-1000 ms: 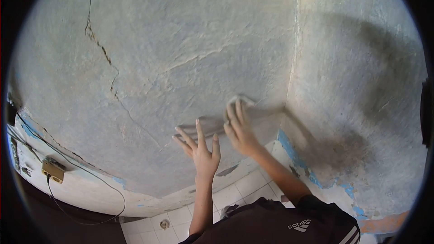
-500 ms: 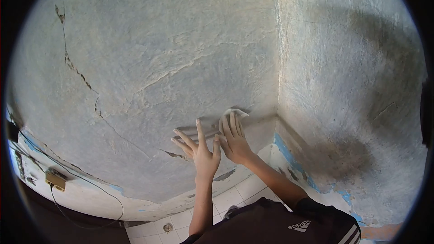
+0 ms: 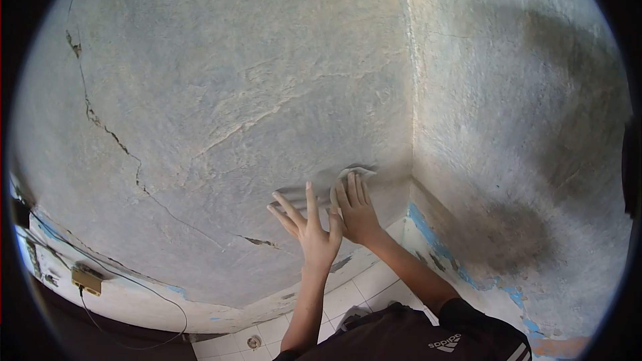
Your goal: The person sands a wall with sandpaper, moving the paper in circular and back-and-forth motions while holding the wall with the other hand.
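Note:
My right hand (image 3: 360, 217) presses a pale sheet of sandpaper (image 3: 363, 170) against the rough grey wall (image 3: 281, 140), close to the corner. Its fingers lie flat over the sheet, which curls up at the upper edge; most of it is hidden under the palm. Just to the left, my left hand (image 3: 315, 235) has its fingers spread, with the tips at the wall and nothing held. The thumb of the left hand reaches close beside the right hand. Both hands look dusty.
A long crack (image 3: 120, 142) runs down the wall at left. A second wall (image 3: 495, 134) meets it at the corner on the right. Low at left hangs a socket box (image 3: 87, 281) with a cable (image 3: 160, 299). White tiles (image 3: 348, 297) and peeling blue paint (image 3: 428, 235) show below.
Both hands have shifted right along the wall, nearer the corner, and the sandpaper has moved with the right hand. The view has tilted slightly.

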Motion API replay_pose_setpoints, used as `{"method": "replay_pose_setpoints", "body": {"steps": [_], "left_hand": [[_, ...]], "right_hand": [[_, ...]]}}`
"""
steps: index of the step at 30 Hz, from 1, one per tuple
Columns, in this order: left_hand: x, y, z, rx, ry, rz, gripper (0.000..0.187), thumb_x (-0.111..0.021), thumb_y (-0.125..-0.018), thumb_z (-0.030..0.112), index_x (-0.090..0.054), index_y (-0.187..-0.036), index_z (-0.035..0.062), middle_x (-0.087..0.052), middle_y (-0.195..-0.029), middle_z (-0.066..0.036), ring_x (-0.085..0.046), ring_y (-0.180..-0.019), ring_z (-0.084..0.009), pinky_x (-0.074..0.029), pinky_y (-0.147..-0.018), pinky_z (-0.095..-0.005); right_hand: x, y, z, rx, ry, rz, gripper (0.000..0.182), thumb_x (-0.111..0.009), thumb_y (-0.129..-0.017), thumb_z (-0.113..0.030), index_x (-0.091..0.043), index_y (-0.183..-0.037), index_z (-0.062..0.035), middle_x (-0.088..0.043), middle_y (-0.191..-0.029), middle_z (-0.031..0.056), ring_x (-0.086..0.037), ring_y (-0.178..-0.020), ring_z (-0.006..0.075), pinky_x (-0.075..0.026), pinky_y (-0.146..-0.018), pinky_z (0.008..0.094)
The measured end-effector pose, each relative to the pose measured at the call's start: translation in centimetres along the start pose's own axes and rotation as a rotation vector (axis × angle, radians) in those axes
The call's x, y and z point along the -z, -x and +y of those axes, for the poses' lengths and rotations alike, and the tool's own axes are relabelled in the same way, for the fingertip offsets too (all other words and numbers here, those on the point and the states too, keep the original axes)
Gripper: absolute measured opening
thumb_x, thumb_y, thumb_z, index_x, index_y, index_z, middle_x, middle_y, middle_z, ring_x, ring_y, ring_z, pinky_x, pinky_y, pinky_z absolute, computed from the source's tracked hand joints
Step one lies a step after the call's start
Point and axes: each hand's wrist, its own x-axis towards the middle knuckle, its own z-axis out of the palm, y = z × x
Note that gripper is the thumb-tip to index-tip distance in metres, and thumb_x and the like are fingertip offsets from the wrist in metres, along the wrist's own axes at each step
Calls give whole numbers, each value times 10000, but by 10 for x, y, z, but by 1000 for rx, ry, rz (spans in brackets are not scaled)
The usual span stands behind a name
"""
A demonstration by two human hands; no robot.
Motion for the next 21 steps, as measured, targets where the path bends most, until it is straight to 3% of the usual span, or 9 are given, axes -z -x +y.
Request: {"method": "replay_pose_setpoints", "body": {"steps": [4,6,9,13,15,18,20,21], "left_hand": [[8,-10,-5,11,-61,49,655,-635,-965,321,-385,-1551,170,58,-1643,-289,130,-1471,-563,-66,-1146,-686],[16,-21,-8,25,-3,153,645,-636,-952,319,-411,-1539,176,57,-1639,-298,139,-1452,-594,-32,-1115,-733],[25,-35,-4,58,-47,171,651,-643,-950,337,-411,-1541,189,62,-1643,-288,161,-1457,-575,-9,-1115,-733],[39,-53,-9,47,-152,220,654,-615,-973,379,-382,-1556,193,56,-1656,-254,175,-1473,-534,25,-1113,-733],[56,-78,-7,0,-221,247,628,-629,-960,336,-417,-1538,210,48,-1643,-291,193,-1458,-559,94,-1085,-743],[81,-109,-2,-55,-236,334,606,-604,-968,335,-425,-1534,214,-11,-1642,-299,161,-1465,-565,118,-1072,-745],[85,-115,-1,-64,-250,373,594,-581,-977,341,-425,-1535,210,-44,-1642,-299,137,-1470,-566,109,-1079,-739],[82,-111,-2,-53,-258,376,594,-581,-977,341,-425,-1535,210,-44,-1642,-299,137,-1470,-566,109,-1079,-739]], "right_hand": [[61,-74,2,99,98,86,689,-500,-1006,-414,-321,-1535,-10,-282,-1550,337,-276,-1435,521,-234,-1161,603],[84,-98,-1,111,49,117,696,-495,-1007,-418,-311,-1540,-10,-269,-1560,329,-273,-1436,520,-226,-1162,610],[69,-87,-5,122,-48,154,711,-489,-1005,-426,-295,-1548,-11,-231,-1573,334,-243,-1447,521,-201,-1164,627],[28,-10,-9,106,-39,-125,715,-506,-995,-408,-290,-1549,-9,-213,-1569,352,-203,-1461,523,-174,-1169,634],[25,-7,-11,119,-41,-217,719,-515,-991,-399,-287,-1549,-8,-211,-1567,358,-197,-1462,525,-166,-1169,637],[52,-50,-22,118,2,-198,698,-516,-991,-381,-310,-1544,-9,-219,-1574,344,-200,-1469,510,-164,-1165,642],[71,-91,-29,176,-41,50,674,-512,-993,-370,-339,-1537,-12,-249,-1574,328,-229,-1468,494,-173,-1160,643],[75,-101,-32,184,-49,41,674,-512,-993,-370,-339,-1537,-12,-249,-1574,328,-229,-1468,494,-173,-1160,643]]}}
